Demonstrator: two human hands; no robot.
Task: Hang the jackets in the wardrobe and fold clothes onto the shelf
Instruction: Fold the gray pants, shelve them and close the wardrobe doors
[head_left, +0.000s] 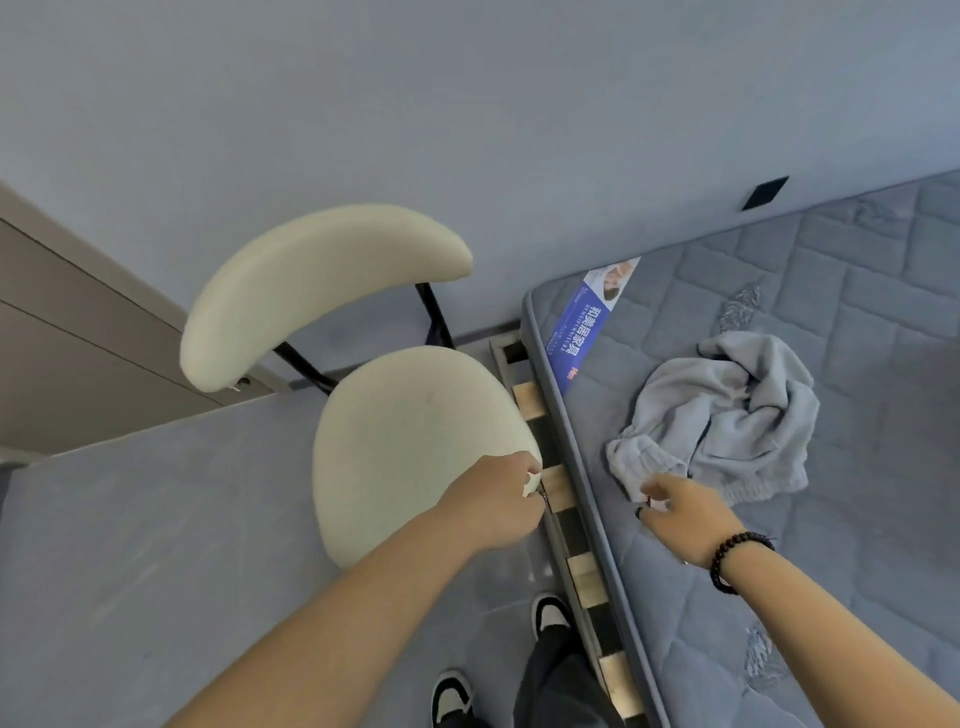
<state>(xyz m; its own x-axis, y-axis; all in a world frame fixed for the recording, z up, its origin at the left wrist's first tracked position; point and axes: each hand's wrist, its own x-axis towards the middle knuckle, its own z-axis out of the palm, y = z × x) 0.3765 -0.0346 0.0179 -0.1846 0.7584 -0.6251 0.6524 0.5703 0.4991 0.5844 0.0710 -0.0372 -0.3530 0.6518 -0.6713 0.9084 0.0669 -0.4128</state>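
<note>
Sweatpants (727, 415) lie crumpled on the mattress (857, 545), cuff end toward the right hand (680, 512) with loosely spread fingers, while the left hand (498, 499) grips the chair (405, 441) seat edge.

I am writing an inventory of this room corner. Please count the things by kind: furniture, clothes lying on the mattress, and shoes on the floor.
Furniture: 2, the cream chair and the mattress on its slatted bed frame.
Clothes on the mattress: 1, a crumpled grey garment.
Shoes: 2, one and another.
Total: 5.
</note>
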